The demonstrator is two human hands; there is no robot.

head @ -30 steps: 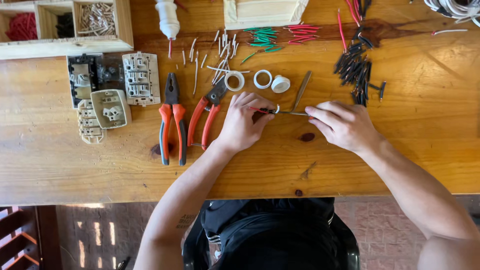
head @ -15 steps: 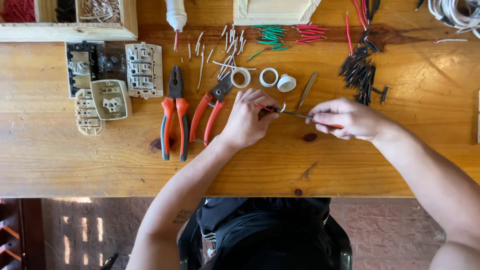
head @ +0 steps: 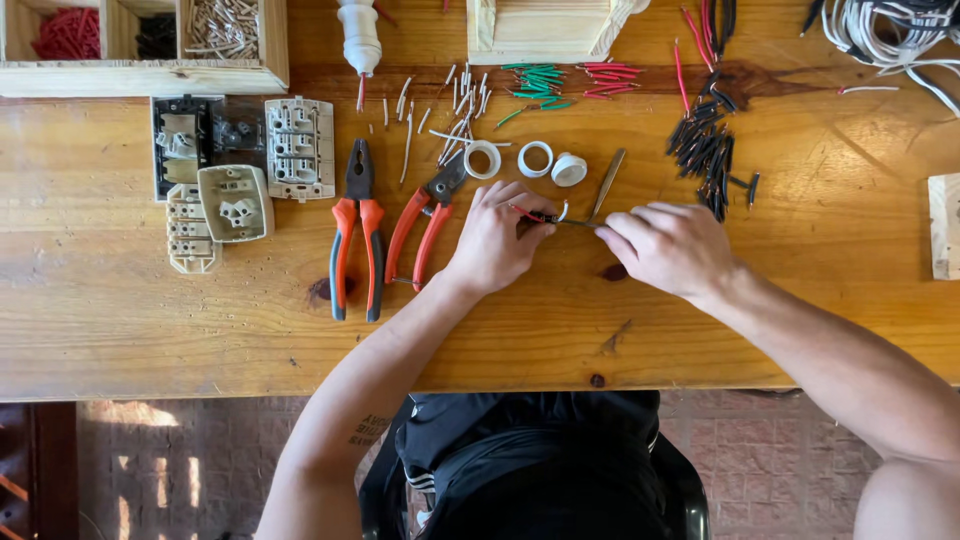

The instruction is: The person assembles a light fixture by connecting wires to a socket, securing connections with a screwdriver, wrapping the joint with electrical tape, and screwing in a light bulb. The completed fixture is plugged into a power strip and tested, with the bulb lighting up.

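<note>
Both hands meet mid-surface. Left hand pinches a short red wire at its fingertips. Right hand is closed around a thin dark tool whose tip meets the wire; its handle is hidden in the fist, so kind unclear. Two orange-handled pliers lie just left. White rings and grey tweezers sit just beyond. Black wire offcuts far right. White cables are cut off at the frame's corner.
</note>
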